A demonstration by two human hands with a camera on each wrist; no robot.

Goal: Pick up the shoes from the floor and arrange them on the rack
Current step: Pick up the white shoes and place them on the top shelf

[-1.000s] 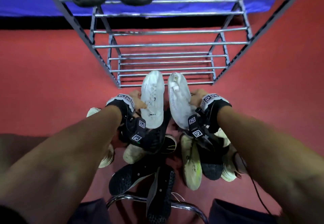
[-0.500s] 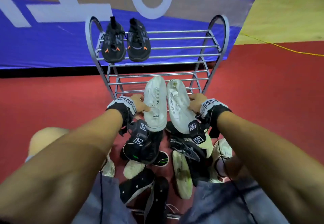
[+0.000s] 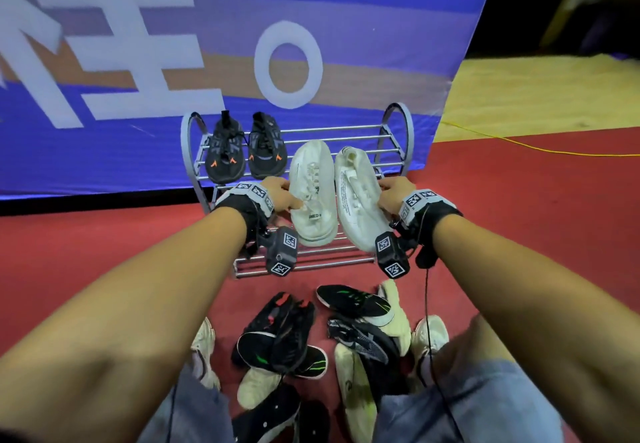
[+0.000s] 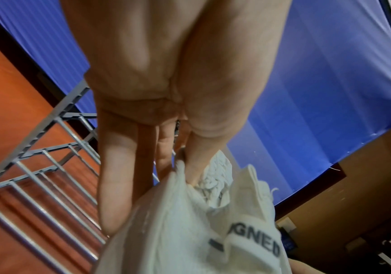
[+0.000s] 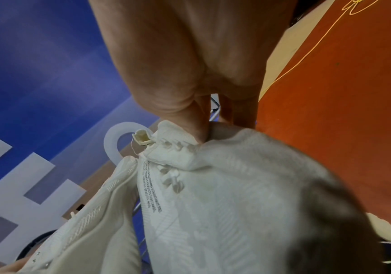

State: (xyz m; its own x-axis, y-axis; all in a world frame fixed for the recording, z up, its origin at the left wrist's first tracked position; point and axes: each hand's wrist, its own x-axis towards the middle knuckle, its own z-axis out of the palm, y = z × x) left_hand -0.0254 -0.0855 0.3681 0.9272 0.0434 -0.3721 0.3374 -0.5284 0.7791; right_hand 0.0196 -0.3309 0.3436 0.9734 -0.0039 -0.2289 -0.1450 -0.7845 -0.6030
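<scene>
I hold a pair of white sneakers in the air in front of the grey metal rack (image 3: pixel 398 137). My left hand (image 3: pixel 284 194) grips the left white shoe (image 3: pixel 313 193) at its collar, thumb inside the opening (image 4: pixel 197 166). My right hand (image 3: pixel 391 193) pinches the right white shoe (image 3: pixel 360 196) at its collar (image 5: pixel 190 144). Both shoes point toes away from me, level with the rack's upper tiers. A black pair with orange marks (image 3: pixel 246 151) stands on the left half of the top shelf.
Several black and white shoes (image 3: pixel 311 345) lie heaped on the red floor (image 3: pixel 86 252) between my knees and the rack's lowest shelf (image 3: pixel 311 262). A blue banner (image 3: pixel 346 61) hangs behind the rack. A yellow cord (image 3: pixel 519 146) runs across the floor at the right.
Both hands have lifted the white pair from just above the pile up to the rack's upper tiers. My head has pulled back, so the whole rack and banner show.
</scene>
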